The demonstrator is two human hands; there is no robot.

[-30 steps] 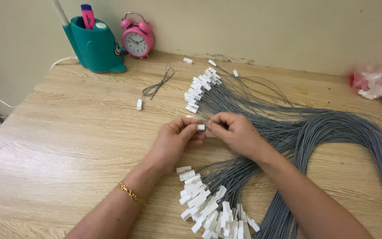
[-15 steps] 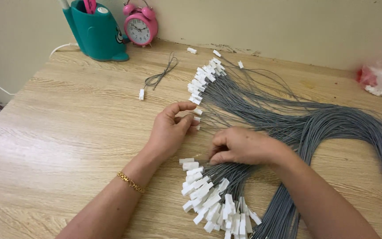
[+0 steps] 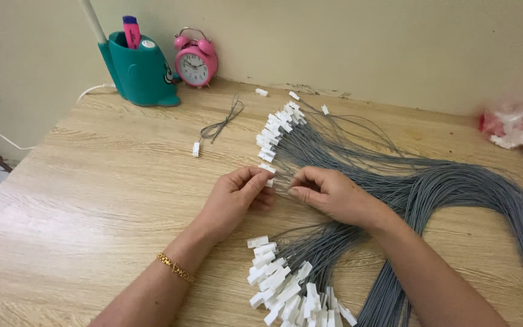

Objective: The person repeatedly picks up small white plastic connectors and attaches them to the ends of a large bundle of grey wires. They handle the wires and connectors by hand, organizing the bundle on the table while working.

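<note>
On the wooden table [image 3: 92,200] against a beige wall [image 3: 364,42], both hands work.

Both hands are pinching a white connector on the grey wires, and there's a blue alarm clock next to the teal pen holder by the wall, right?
Not quite: the alarm clock is pink, not blue, as the head view shows. The rest holds.

Grey wires [image 3: 455,188], white connectors [image 3: 279,284], pink clock [image 3: 195,58], teal holder [image 3: 141,72]

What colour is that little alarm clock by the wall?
Pink, with a white face; the alarm clock shows in the head view.
</note>
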